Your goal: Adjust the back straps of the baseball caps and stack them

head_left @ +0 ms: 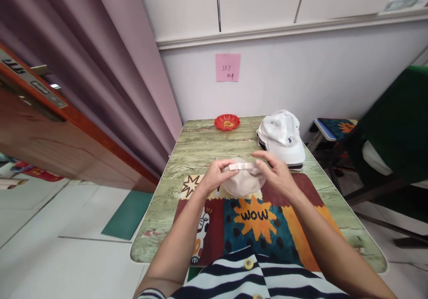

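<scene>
A pale cream cap is held over the colourful mat, its back strap facing up. My left hand pinches the left end of the strap between thumb and fingers. At the strap's right end is my right hand, its thumb near the strap and its index finger stretched out apart from it. Behind my right hand, a stack of caps with a white one on top sits at the table's right side.
A red scalloped dish lies near the back edge of the green wooden table. The patterned mat covers the near part. A dark green chair stands to the right, a wooden door to the left.
</scene>
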`<action>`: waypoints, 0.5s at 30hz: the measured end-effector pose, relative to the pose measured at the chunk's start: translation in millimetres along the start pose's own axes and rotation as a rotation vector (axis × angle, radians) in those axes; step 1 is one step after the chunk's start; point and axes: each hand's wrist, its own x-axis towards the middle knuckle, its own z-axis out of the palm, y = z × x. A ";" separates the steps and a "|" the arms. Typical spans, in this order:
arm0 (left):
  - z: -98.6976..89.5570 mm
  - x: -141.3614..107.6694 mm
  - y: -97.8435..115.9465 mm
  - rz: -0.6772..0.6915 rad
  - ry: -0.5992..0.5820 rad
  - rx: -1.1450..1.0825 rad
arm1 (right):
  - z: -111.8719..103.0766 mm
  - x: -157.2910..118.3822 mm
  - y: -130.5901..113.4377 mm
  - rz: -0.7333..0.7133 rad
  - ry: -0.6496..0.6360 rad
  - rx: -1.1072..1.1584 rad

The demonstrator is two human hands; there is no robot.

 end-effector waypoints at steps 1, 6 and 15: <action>0.4 -0.6 1.3 0.001 0.001 -0.002 | 4.7 0.3 -6.2 -0.001 -0.063 -0.046; 0.5 -4.5 12.5 -0.036 0.021 0.093 | 27.3 0.5 -11.9 0.061 -0.138 -0.065; 3.8 -1.7 8.5 -0.009 0.069 -0.104 | 27.7 3.3 -22.6 0.048 -0.144 -0.014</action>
